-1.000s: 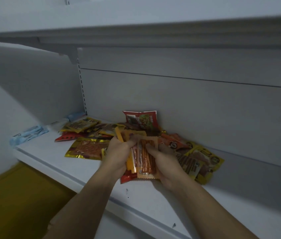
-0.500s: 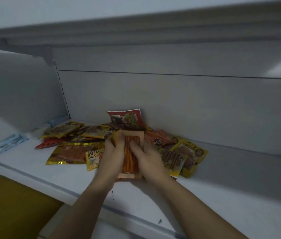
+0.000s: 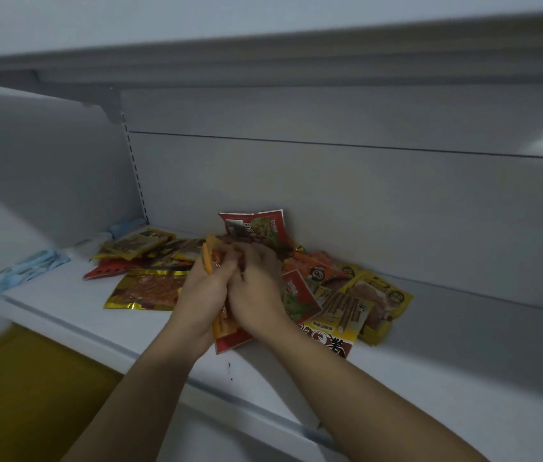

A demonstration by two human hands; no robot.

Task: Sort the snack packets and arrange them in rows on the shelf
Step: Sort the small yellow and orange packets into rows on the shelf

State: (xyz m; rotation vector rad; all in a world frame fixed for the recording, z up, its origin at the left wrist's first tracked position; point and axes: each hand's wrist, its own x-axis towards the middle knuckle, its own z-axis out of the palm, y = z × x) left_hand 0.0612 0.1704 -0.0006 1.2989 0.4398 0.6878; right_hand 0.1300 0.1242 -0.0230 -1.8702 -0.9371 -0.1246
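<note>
The left hand and right hand meet just above the white shelf, fingers curled round a thin stack of orange snack packets held on edge between them. Behind lies a loose heap: a gold packet at left, yellow packets at right, and a red packet leaning on the back wall.

A bundle of orange packets is gripped between the left hand and the right hand at the white shelf. Behind them a red packet is leaned against the back panel. Yellow packets are spread at the right.
</note>
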